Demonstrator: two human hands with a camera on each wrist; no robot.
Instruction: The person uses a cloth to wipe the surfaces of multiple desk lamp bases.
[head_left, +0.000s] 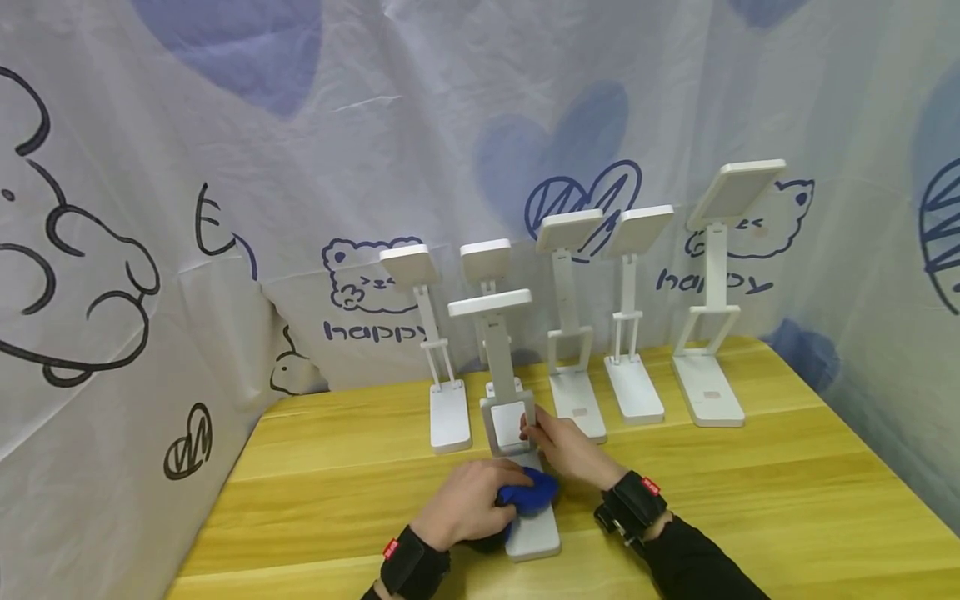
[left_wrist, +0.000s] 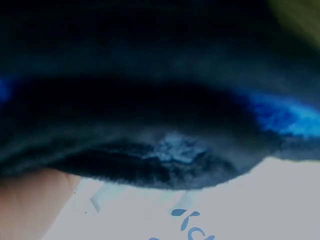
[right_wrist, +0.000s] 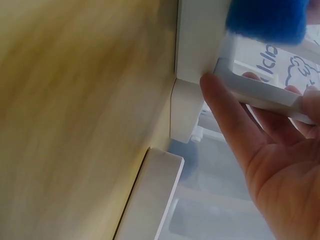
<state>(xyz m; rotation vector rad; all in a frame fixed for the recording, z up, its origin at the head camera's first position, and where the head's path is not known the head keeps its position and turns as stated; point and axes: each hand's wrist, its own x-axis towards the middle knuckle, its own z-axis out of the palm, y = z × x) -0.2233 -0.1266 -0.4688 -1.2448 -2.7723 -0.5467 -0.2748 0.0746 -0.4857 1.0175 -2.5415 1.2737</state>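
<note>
A white folding desk lamp (head_left: pixel 498 350) stands nearest to me, its flat head raised on a jointed arm. My left hand (head_left: pixel 472 498) holds a blue cloth (head_left: pixel 531 493) against the lamp's base (head_left: pixel 536 543). Dark, blurred fabric fills most of the left wrist view, with a blue patch (left_wrist: pixel 285 114) at its right side. My right hand (head_left: pixel 567 450) grips one side of the lamp's lower arm frame. In the right wrist view, the fingers and thumb close round that white frame (right_wrist: pixel 265 95), just below the fluffy blue cloth (right_wrist: pixel 270 19).
Several similar white lamps stand in a row behind, among them one at the left (head_left: pixel 450 417) and a taller one at the right (head_left: pixel 708 392). They share a wood-grain table (head_left: pixel 337 475). A printed curtain (head_left: pixel 420 150) hangs behind and around it.
</note>
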